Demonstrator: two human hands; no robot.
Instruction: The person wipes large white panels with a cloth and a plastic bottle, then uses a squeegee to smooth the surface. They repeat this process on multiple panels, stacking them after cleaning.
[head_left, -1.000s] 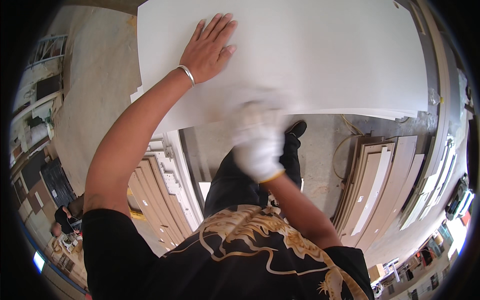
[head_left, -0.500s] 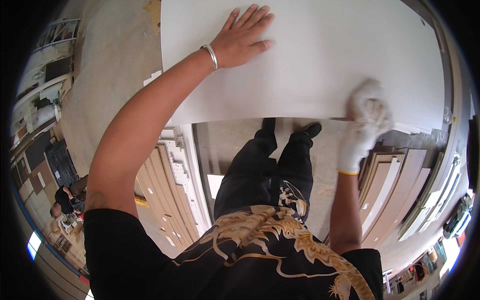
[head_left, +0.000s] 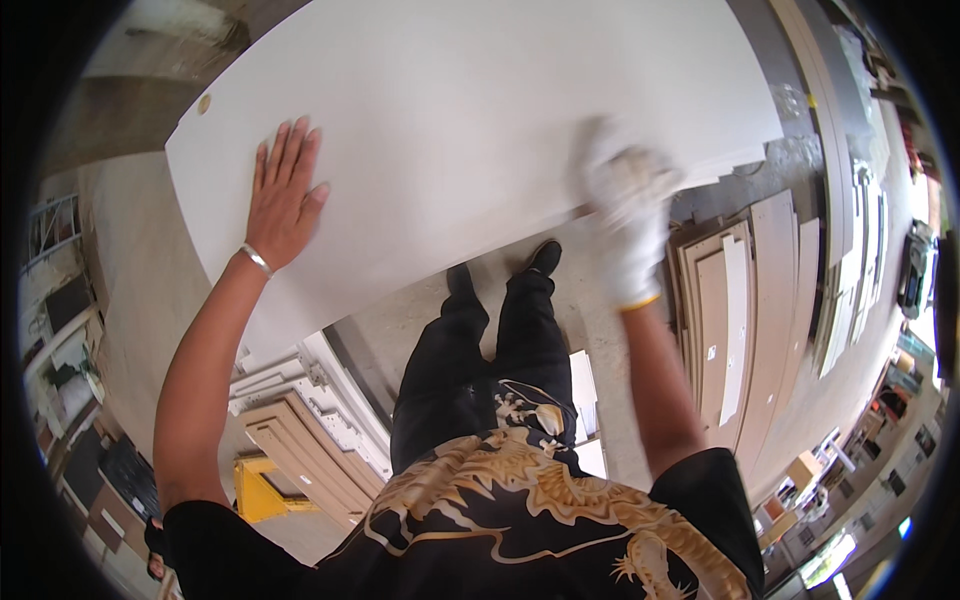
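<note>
A large white panel (head_left: 450,130) lies in front of me at waist height, with a stack of boards under its right end. My left hand (head_left: 285,200), bare with a silver bangle at the wrist, rests flat on its left part, fingers stretched out. At the panel's near edge, to the right, is my right hand (head_left: 630,190) in a white knit glove with a yellow cuff. It is curled and smeared by motion. A small brownish end shows beside it at the edge; what the glove holds is too blurred to name.
Brown and white board strips (head_left: 745,310) are stacked on the right. More brown strips (head_left: 310,450) and white ones lie at lower left, beside a yellow frame (head_left: 265,490). A person (head_left: 155,550) is partly visible at the far lower left. My feet stand on concrete below the panel.
My view has turned, so the panel now lies slanted. My left hand has moved leftward and nearer, still flat on the panel. My gloved right hand remains at the near edge, blurred in both frames.
</note>
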